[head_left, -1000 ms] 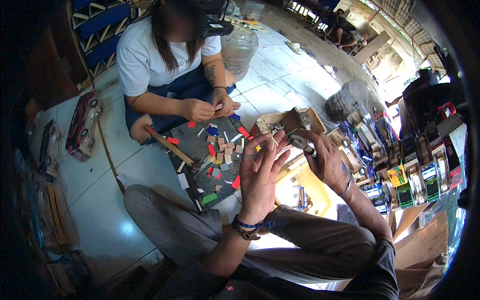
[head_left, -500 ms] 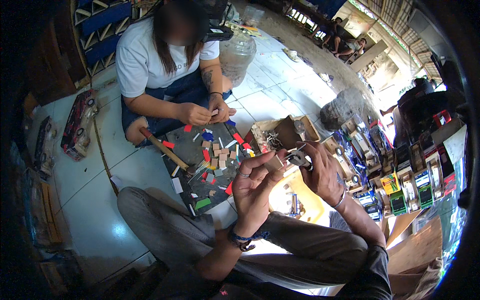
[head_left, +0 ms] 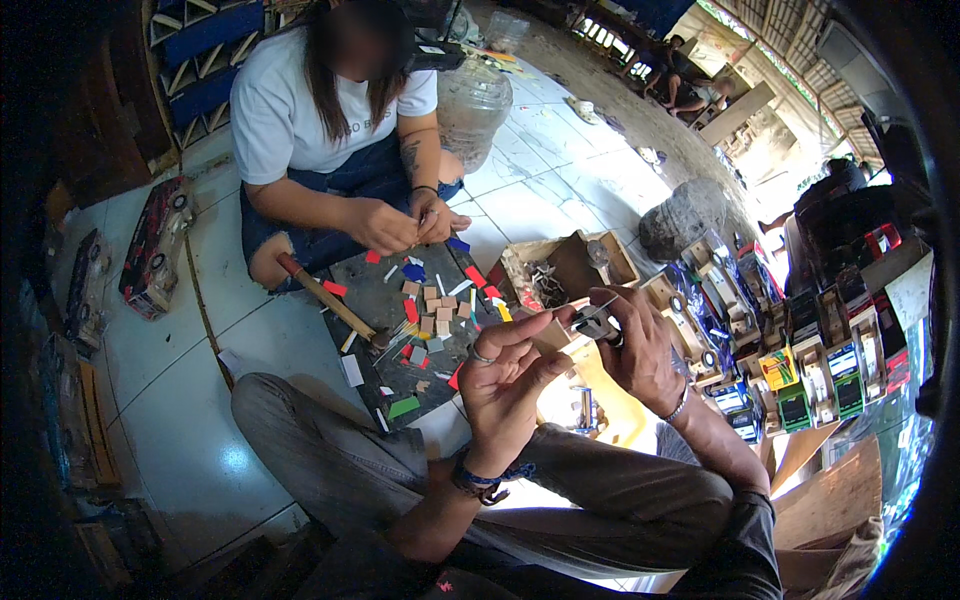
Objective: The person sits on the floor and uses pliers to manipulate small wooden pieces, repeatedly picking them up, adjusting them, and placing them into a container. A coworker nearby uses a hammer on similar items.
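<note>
My left hand (head_left: 505, 385) is raised over my lap, pinching a small light-wood block (head_left: 553, 338) between thumb and fingers. Close beside it, my right hand (head_left: 645, 355) is wrapped round a metal tool (head_left: 597, 325) that looks like small pliers. A thin pale strip or wire shows by its tip; whether it is gripped in the jaws I cannot make out. Below and to the left lies a dark board (head_left: 440, 375) scattered with small wooden blocks (head_left: 428, 322) and red, blue, green and white scraps. A hammer (head_left: 330, 303) with a wooden handle rests on its left edge.
Across the board sits a person (head_left: 335, 140) handling something small. An open wooden box (head_left: 620, 262) with small pieces stands beyond my hands. Rows of wooden toy vehicles (head_left: 800, 370) fill the right side. Wrapped toy trucks (head_left: 158, 245) lie on the tiles at left.
My right hand has shifted slightly left and the tool has turned a little. The block sits slightly lower in my left fingers. The other person's hands have moved a little.
</note>
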The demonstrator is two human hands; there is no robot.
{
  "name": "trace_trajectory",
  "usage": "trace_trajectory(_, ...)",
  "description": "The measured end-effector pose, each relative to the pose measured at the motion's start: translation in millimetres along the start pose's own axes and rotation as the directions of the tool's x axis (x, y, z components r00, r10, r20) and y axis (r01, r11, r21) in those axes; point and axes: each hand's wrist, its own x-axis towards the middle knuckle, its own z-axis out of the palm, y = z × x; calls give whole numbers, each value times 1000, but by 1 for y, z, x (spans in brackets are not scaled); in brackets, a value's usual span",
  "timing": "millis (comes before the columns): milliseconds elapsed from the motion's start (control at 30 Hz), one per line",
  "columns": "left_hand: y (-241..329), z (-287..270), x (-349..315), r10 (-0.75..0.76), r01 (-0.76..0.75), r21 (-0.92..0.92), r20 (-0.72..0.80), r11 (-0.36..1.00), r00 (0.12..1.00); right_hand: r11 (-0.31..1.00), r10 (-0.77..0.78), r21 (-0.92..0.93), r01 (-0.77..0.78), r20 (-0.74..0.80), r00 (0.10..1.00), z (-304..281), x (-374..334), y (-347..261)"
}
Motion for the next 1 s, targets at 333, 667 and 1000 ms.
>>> trace_trajectory(333,0,0,0,9,-9,8,10,1000,1000,1000,-13,-20,13,4,1000,4,-5,4)
trace_trajectory(667,2,0,-1,-14,14,-4,0,1000,1000,1000,-7,-8,7,31,999,6,-8,4)
trace_trajectory(1000,0,-3,-1,-28,28,-41,10,999,1000,999,-15,41,13,28,1000,7,-9,5)
